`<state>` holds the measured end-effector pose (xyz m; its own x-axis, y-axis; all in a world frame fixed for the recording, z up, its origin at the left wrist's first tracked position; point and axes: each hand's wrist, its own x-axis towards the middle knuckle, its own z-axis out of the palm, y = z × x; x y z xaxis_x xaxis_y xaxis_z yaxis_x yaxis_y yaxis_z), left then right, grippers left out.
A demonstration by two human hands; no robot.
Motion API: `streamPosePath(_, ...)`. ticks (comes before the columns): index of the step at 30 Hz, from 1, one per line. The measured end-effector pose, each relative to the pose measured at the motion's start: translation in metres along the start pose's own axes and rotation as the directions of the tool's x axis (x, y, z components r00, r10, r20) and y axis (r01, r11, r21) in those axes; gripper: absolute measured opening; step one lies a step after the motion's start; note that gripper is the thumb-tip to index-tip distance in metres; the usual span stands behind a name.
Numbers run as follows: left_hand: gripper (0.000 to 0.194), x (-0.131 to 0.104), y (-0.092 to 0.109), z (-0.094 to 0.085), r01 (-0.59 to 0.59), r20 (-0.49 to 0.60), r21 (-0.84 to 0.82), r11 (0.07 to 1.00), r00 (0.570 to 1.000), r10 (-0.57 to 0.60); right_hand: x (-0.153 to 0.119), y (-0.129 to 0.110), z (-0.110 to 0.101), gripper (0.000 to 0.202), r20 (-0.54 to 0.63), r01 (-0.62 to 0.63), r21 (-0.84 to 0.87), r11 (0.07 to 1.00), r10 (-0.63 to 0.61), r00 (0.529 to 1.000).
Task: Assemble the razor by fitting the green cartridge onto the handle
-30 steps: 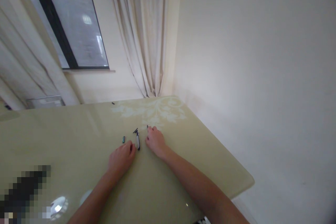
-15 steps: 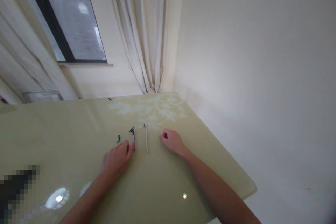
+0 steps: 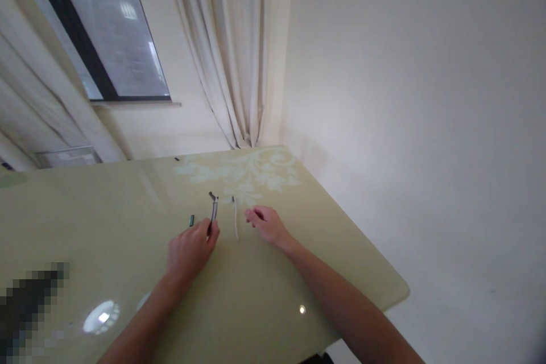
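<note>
My left hand [image 3: 194,247] is closed around the lower end of a slim silver-and-black razor-like tool [image 3: 214,209], whose short dark head tilts to the left at the far end. Just left of it lies a small dark-green rectangular piece [image 3: 191,220]. To the right, a white toothbrush [image 3: 236,222] with a dark head lies lengthwise on the table, touched by neither hand. My right hand [image 3: 268,224] is to the right of the toothbrush, loosely curled with fingertips a little apart and nothing visible in it.
The glossy pale-green table [image 3: 239,301] carries a white floral pattern and light reflections. A small black item [image 3: 176,158] lies by its far edge. A pixelated dark shape [image 3: 34,298] covers the lower left. Curtains [image 3: 230,68] and a wall [image 3: 405,125] bound the table.
My left hand has taken firmer hold of the razor-like tool, and its head has turned. My right hand has moved left toward the toothbrush and loosened from a fist. The view shifted slightly.
</note>
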<state>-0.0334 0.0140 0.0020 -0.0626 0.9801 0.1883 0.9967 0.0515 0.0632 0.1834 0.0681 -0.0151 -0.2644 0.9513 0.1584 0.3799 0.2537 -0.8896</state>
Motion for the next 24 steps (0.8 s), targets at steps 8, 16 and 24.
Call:
streamPosePath(8,0.043,-0.028,0.021,0.007,-0.396,-0.129,-0.332,0.856,0.918,0.375,-0.017,-0.028,0.023,0.056,0.028,0.039,0.724,0.689,-0.086,0.996)
streamPosePath(16,0.037,-0.007,-0.004,-0.005,-0.16,-0.12,-0.856,0.491,0.986,0.113,-0.019,-0.03,-0.01,0.052,0.443,-0.194,0.654,0.732,-0.162,0.882)
streamPosePath(24,0.044,-0.014,0.002,-0.012,-0.051,0.017,-0.97,0.238,0.961,0.276,-0.025,-0.034,-0.015,0.052,0.64,-0.253,0.526,0.812,-0.183,0.746)
